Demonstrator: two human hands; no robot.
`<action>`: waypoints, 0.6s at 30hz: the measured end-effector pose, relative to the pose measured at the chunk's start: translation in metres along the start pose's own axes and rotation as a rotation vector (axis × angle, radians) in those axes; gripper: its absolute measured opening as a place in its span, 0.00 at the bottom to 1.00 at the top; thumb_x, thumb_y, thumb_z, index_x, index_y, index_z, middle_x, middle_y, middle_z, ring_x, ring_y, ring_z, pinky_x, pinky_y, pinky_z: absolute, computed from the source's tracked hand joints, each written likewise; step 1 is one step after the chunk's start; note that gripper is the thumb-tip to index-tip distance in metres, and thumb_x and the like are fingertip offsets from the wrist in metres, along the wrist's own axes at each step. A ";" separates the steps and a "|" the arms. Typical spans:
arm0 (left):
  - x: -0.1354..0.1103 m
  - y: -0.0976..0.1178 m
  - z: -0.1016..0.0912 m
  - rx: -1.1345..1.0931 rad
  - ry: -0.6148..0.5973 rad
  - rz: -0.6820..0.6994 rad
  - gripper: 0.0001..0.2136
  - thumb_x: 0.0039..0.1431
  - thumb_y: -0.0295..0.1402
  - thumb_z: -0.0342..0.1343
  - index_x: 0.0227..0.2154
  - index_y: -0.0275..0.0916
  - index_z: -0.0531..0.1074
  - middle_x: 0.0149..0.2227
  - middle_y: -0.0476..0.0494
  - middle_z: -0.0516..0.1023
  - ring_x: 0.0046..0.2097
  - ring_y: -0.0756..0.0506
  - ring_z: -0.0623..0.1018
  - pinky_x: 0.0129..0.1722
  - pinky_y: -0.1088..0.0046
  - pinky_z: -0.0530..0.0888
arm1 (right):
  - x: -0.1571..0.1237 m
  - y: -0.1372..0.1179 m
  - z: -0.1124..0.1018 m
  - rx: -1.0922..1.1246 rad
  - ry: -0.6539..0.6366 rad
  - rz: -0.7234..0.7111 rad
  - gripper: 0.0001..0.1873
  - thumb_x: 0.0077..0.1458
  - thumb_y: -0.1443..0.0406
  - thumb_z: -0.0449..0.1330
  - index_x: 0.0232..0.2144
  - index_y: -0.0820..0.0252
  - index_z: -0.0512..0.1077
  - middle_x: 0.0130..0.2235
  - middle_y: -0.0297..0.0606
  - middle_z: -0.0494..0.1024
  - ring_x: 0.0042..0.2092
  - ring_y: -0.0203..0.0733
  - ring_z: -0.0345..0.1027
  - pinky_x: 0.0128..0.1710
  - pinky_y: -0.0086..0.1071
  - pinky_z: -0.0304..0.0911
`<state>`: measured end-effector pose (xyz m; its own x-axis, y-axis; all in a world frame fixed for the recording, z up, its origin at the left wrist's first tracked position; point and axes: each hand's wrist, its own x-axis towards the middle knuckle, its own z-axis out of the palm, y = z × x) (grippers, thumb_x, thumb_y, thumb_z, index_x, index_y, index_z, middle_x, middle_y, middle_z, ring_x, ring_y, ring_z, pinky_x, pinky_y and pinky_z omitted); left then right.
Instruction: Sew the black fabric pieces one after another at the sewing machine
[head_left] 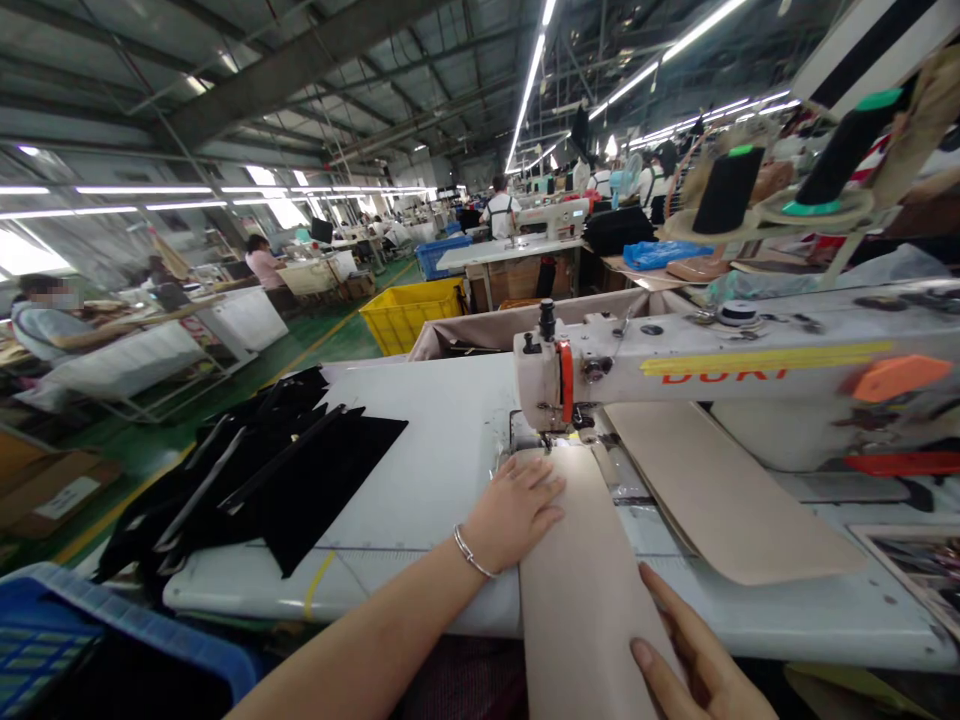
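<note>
A long beige panel [581,590] runs from under the presser foot [549,440] of a sewing machine [675,350] toward me, past the table's front edge. My left hand [517,510], with a silver bracelet at the wrist, lies flat on the panel's left side, fingers stretched close to the presser foot. Lower down, my right hand [694,655] holds the panel's right edge. Its thumb rests on top, and the other fingers are partly hidden past the edge. More beige panels [739,500] lie stacked under the machine's arm, to the right.
Black fabric pieces [322,480] lie on the white table's left side [450,400]. A blue basket [135,620] stands at lower left, and a yellow crate [412,310] is behind the table. Black thread cones [727,190] stand at upper right. Several people work at tables farther back.
</note>
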<state>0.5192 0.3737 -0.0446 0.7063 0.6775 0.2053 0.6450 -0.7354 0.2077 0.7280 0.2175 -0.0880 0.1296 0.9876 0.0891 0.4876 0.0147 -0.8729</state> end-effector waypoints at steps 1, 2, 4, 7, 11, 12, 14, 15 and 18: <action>0.001 -0.003 0.000 0.008 -0.001 0.003 0.19 0.65 0.39 0.50 0.58 0.45 0.62 0.61 0.42 0.61 0.64 0.41 0.59 0.64 0.52 0.55 | 0.001 -0.001 0.003 0.008 0.001 -0.001 0.31 0.56 0.57 0.56 0.60 0.57 0.61 0.55 0.41 0.71 0.55 0.48 0.66 0.49 0.37 0.69; 0.003 -0.005 0.000 0.012 0.002 0.005 0.19 0.65 0.39 0.50 0.58 0.45 0.62 0.61 0.41 0.61 0.64 0.41 0.59 0.64 0.52 0.55 | 0.002 -0.001 0.006 0.013 0.001 -0.002 0.31 0.56 0.58 0.56 0.61 0.57 0.60 0.55 0.41 0.71 0.55 0.48 0.66 0.49 0.37 0.69; 0.006 -0.009 0.000 0.012 0.015 0.001 0.19 0.65 0.39 0.50 0.57 0.45 0.64 0.60 0.40 0.62 0.63 0.40 0.59 0.65 0.53 0.55 | 0.003 0.000 0.009 0.011 -0.004 0.009 0.32 0.55 0.58 0.56 0.61 0.56 0.60 0.55 0.40 0.71 0.55 0.48 0.67 0.48 0.37 0.70; 0.008 -0.011 0.001 -0.006 0.040 0.002 0.18 0.65 0.39 0.50 0.56 0.44 0.65 0.58 0.40 0.62 0.63 0.40 0.59 0.65 0.56 0.56 | 0.005 0.003 0.010 -0.005 -0.016 0.031 0.32 0.56 0.57 0.56 0.61 0.56 0.59 0.55 0.40 0.71 0.55 0.47 0.66 0.48 0.36 0.70; 0.010 -0.014 0.001 -0.027 0.058 0.012 0.17 0.65 0.38 0.50 0.56 0.45 0.66 0.57 0.40 0.62 0.62 0.40 0.60 0.65 0.55 0.57 | 0.007 0.007 0.009 -0.015 -0.020 0.027 0.33 0.56 0.57 0.56 0.62 0.55 0.58 0.55 0.39 0.71 0.55 0.47 0.66 0.48 0.36 0.70; 0.010 -0.015 0.001 -0.030 0.059 0.012 0.17 0.65 0.38 0.50 0.56 0.45 0.66 0.57 0.40 0.62 0.62 0.40 0.60 0.65 0.55 0.57 | 0.007 0.007 0.009 -0.018 -0.022 0.030 0.33 0.56 0.57 0.56 0.62 0.55 0.58 0.55 0.39 0.71 0.55 0.48 0.66 0.48 0.37 0.70; 0.011 -0.016 0.001 -0.034 0.060 0.011 0.17 0.65 0.37 0.50 0.56 0.45 0.66 0.57 0.40 0.62 0.62 0.40 0.60 0.65 0.54 0.57 | 0.009 0.007 0.010 -0.026 -0.026 0.040 0.34 0.55 0.56 0.57 0.62 0.56 0.58 0.56 0.40 0.70 0.55 0.49 0.66 0.48 0.38 0.69; 0.012 -0.017 0.001 -0.036 0.060 0.011 0.17 0.65 0.37 0.50 0.55 0.45 0.66 0.57 0.40 0.62 0.62 0.40 0.60 0.65 0.54 0.57 | 0.009 0.006 0.011 -0.033 -0.027 0.043 0.34 0.55 0.56 0.57 0.62 0.56 0.58 0.56 0.40 0.70 0.56 0.49 0.65 0.49 0.38 0.69; 0.014 -0.015 0.003 -0.045 0.061 -0.001 0.16 0.66 0.35 0.49 0.55 0.44 0.67 0.57 0.40 0.62 0.62 0.40 0.60 0.65 0.54 0.56 | 0.011 0.004 0.013 -0.086 -0.031 0.017 0.33 0.57 0.57 0.55 0.63 0.57 0.56 0.57 0.41 0.69 0.56 0.48 0.65 0.49 0.38 0.69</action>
<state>0.5201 0.3946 -0.0481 0.6859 0.6788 0.2622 0.6310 -0.7343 0.2503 0.7197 0.2304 -0.0966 0.1123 0.9919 0.0588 0.5580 -0.0139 -0.8297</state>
